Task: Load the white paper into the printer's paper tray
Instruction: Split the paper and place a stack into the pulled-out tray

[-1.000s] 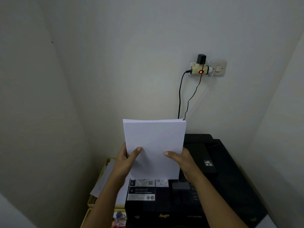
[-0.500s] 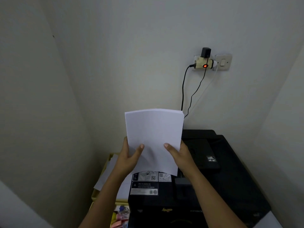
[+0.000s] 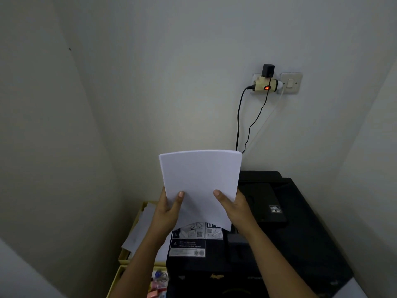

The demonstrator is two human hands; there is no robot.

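Head view: my left hand and right hand pinch the white paper upright above the printer. Next, I'd guess, lower it squarely into the rear tray, unseen behind the paper.

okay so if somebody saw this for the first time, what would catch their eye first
Most likely the stack of white paper, held upright in mid-frame by the left hand and right hand above the black printer. Next, the glowing red light on the plug adapter high on the wall, with dark cables hanging from it.
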